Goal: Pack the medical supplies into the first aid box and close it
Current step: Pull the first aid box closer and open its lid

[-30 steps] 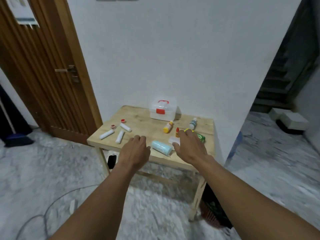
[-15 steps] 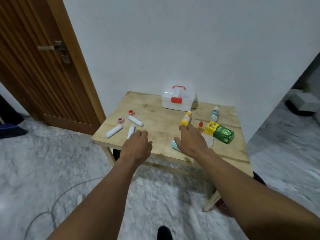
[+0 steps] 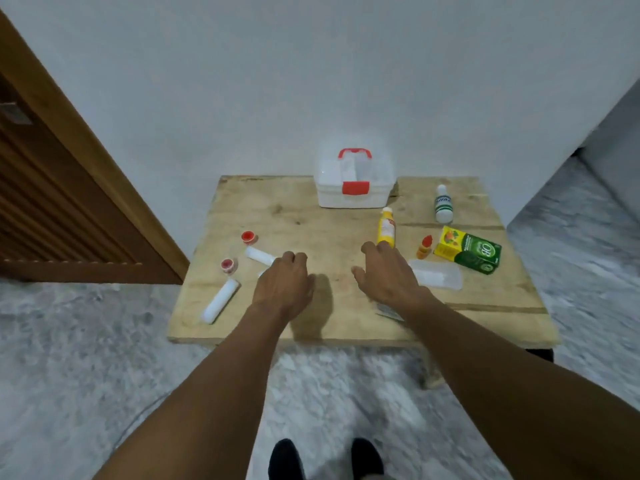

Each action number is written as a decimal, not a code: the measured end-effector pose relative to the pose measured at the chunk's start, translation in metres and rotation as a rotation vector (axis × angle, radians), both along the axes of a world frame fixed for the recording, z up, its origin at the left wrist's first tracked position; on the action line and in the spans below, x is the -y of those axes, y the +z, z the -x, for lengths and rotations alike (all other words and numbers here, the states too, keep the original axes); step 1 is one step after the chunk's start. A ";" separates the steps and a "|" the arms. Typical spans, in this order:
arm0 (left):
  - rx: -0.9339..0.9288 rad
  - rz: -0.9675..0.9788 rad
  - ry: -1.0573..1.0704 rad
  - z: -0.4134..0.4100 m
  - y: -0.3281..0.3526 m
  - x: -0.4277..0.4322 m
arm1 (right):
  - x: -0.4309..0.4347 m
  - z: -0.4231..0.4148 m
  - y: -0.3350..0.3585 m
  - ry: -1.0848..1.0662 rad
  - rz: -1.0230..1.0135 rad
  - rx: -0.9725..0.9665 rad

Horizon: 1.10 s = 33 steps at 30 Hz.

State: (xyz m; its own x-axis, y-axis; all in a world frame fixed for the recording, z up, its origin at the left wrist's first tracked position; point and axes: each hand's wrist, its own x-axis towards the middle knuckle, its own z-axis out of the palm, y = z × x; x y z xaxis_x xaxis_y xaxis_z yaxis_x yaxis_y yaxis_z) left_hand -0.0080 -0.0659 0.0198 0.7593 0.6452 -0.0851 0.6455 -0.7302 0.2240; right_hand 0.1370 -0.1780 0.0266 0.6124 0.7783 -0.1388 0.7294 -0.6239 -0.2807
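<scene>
A closed white first aid box [image 3: 353,185] with a red latch and handle stands at the back of the wooden table [image 3: 346,327]. White gauze rolls [image 3: 220,301] [image 3: 259,255] and two small red-capped jars [image 3: 248,237] [image 3: 228,265] lie on the left. A yellow bottle [image 3: 387,228], a white bottle [image 3: 443,204], a small orange dropper [image 3: 424,246], a green and yellow carton [image 3: 467,249] and a clear packet [image 3: 438,273] lie on the right. My left hand [image 3: 284,282] hovers over the table's middle left, fingers curled, holding nothing. My right hand [image 3: 388,275] hovers beside the yellow bottle, fingers apart and empty.
The table stands against a white wall. A brown wooden door [image 3: 52,188] is at the left. The floor is grey marble [image 3: 86,358]. My dark shoes [image 3: 325,459] show at the bottom edge.
The view has come closer and higher over the table. Both hands have moved forward above the tabletop. The blue roll seen earlier near the front is now hidden under my right arm.
</scene>
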 end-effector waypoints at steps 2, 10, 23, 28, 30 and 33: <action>0.032 0.010 -0.020 -0.011 0.007 -0.027 | -0.019 -0.004 0.004 -0.055 -0.025 -0.003; 0.163 0.096 -0.021 -0.071 0.007 -0.107 | -0.079 -0.035 0.002 -0.292 -0.111 -0.163; 0.536 0.772 0.436 -0.201 -0.031 -0.199 | -0.170 -0.130 -0.065 -0.963 -0.768 -0.870; 0.620 0.979 0.463 -0.212 -0.042 -0.209 | -0.179 -0.133 -0.078 -1.032 -0.922 -1.036; 0.660 1.038 0.463 -0.212 -0.039 -0.209 | -0.181 -0.131 -0.079 -1.069 -0.951 -1.079; 0.665 1.086 0.469 -0.212 -0.036 -0.212 | -0.184 -0.128 -0.074 -1.134 -0.958 -1.126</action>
State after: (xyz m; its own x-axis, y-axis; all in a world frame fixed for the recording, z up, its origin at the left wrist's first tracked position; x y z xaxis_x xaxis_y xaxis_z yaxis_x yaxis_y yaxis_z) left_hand 0.2045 0.1458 -0.0158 0.5845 0.6951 -0.4185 0.3276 0.2697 0.9055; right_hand 0.2654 0.0060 -0.0471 0.7731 0.1639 -0.6127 -0.6242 0.0246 -0.7809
